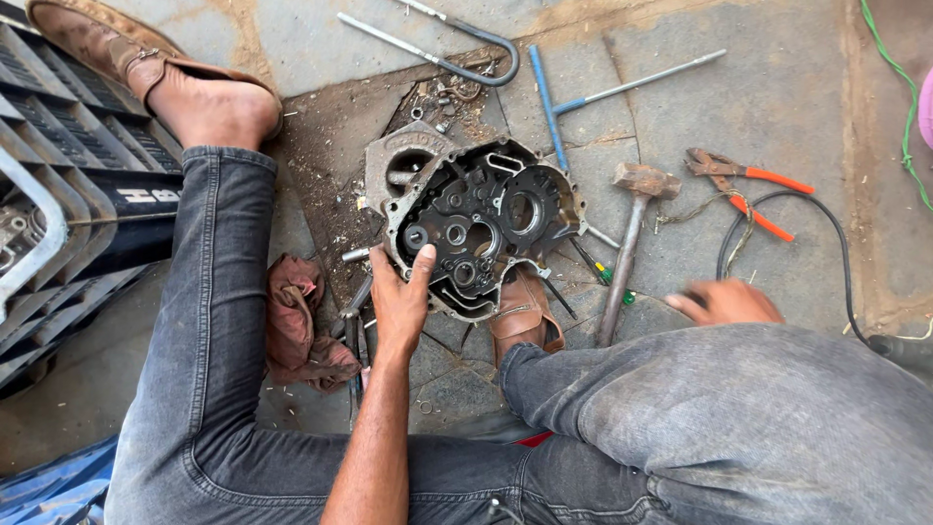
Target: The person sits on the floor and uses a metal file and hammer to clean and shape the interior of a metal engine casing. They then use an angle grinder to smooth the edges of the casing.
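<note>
Engine crankcase half (483,222), dark and oily, was recorded lying flat on the stone floor (777,107) between the person's feet, its open inner face turned upward with bearing seats and round bores exposed. A second, lighter casing piece (397,165) was noted partly beneath its upper left edge.

Left hand (400,299) was seen laid against the crankcase's lower left rim, thumb pressed on the inner face and fingers wrapped under the edge, grasping the casing.

Right hand (724,302) was found well apart from the casing, low over the floor beside the right knee; it was blurred, and whether the fingers were closed or released could not be told.

Items listed around the work:
- hammer (630,233) with wooden handle, just right of the casing;
- orange-handled pliers (743,185), further right, near a black cable (826,219);
- blue T-handle wrench (549,107), above the casing;
- bent steel rod (457,53), at the top;
- green-tipped screwdriver (604,272), beside the hammer handle;
- reddish rag (296,316), left of the left hand;
- brown shoes (525,316), one touching the casing's lower edge;
- black plastic crate (68,185), at far left.
</note>
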